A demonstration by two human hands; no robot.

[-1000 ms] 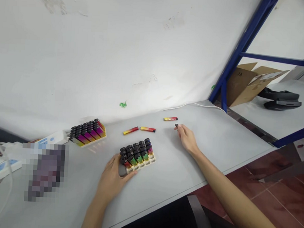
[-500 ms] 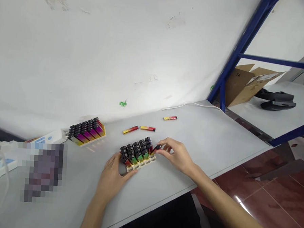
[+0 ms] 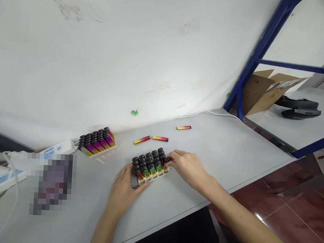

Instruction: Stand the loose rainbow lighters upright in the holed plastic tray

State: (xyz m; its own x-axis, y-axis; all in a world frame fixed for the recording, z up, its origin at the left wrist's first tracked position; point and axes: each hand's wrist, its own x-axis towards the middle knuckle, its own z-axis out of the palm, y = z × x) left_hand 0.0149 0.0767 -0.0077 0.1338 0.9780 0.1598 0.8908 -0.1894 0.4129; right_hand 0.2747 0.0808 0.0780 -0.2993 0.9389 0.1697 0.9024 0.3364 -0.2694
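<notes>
A cream slotted tray (image 3: 148,180) stands on the table, packed with upright black-topped lighters (image 3: 151,167) in green, yellow and red; slots in its front row show bare. My left hand (image 3: 124,192) grips the tray's left end, thumb along the front and fingers behind. At the right end, my right hand (image 3: 190,170) pinches one lighter (image 3: 167,160) by its black top, its lower part down at the tray's front right. Behind the tray lie three loose yellow-red lighters: one at left (image 3: 142,140), one in the middle (image 3: 160,139), one farther right (image 3: 183,127).
A second tray (image 3: 106,151) full of purple-yellow lighters (image 3: 95,143) stands at the left by the wall. Left of it are white power strips (image 3: 54,149) with cables and a blurred-out object (image 3: 54,183). A blue metal frame (image 3: 241,91) rises at the right, a cardboard box (image 3: 263,92) beyond.
The lighter in my right hand has gone from tilted beside the tray to more upright and lower at its right end. My left hand keeps its hold; the view has shifted slightly.
</notes>
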